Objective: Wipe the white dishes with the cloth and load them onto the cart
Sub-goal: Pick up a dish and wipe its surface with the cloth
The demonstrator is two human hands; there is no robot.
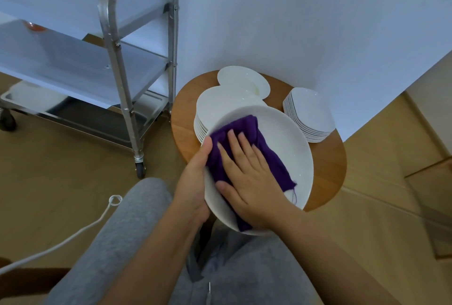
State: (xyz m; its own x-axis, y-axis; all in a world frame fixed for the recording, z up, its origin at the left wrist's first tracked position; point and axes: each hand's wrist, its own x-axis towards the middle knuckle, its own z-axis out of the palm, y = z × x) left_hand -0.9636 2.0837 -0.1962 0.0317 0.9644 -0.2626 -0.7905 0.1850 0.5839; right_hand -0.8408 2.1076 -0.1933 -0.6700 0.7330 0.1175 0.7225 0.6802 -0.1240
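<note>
Grey-clad knees point(137, 231) sit nearest you, and just beyond them you tilt a large white plate point(288, 148) up over your lap so its face turns toward you for wiping. Your left hand point(193, 182) holds the plate's left rim, its grip narrow, thumb on the front edge with the fingers hidden behind, which steadies the dish against the wiping pressure. Your right hand point(247, 177) lies flat, fingers straight and spread, pressing the purple cloth point(244, 128) against the plate's face; it pinches nothing.

Behind the plate, on the round wooden tabletop point(327, 170), wait a stack of round plates point(208, 109), a stack of square dishes point(310, 114) to the plate's right, and a shallow bowl point(242, 80) farthest back. Left of the plate stands the steel cart point(137, 43), close enough for loading from your seat. Judged from this, wiping is under way and most dishes remain unloaded.
</note>
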